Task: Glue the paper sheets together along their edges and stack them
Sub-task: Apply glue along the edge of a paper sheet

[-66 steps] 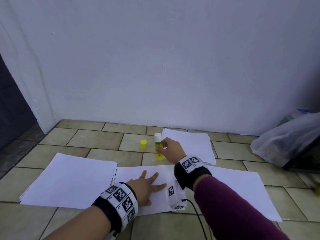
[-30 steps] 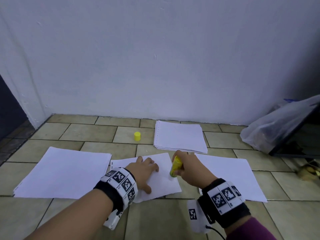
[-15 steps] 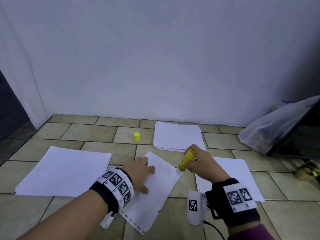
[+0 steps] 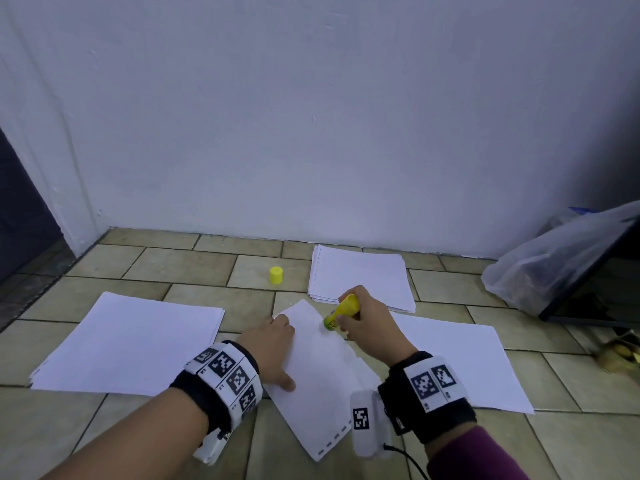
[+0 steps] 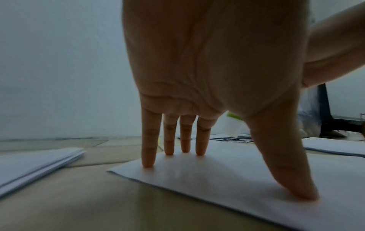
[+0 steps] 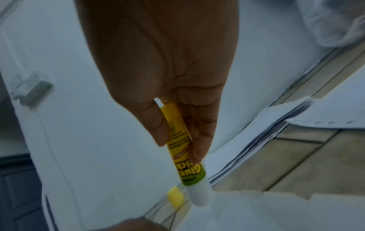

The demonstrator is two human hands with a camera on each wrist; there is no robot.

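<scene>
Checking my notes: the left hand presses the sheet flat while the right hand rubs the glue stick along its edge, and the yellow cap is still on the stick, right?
Not quite: the yellow cap is off, standing on the floor tiles, as the head view shows. The rest holds: left hand flat on the sheet, right hand holding the glue stick at its edge.

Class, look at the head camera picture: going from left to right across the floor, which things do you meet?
Broad white paper stack → left hand pressing the angled white sheet → right hand holding the yellow glue stick → flat white paper sheet → clear plastic bag.
</scene>
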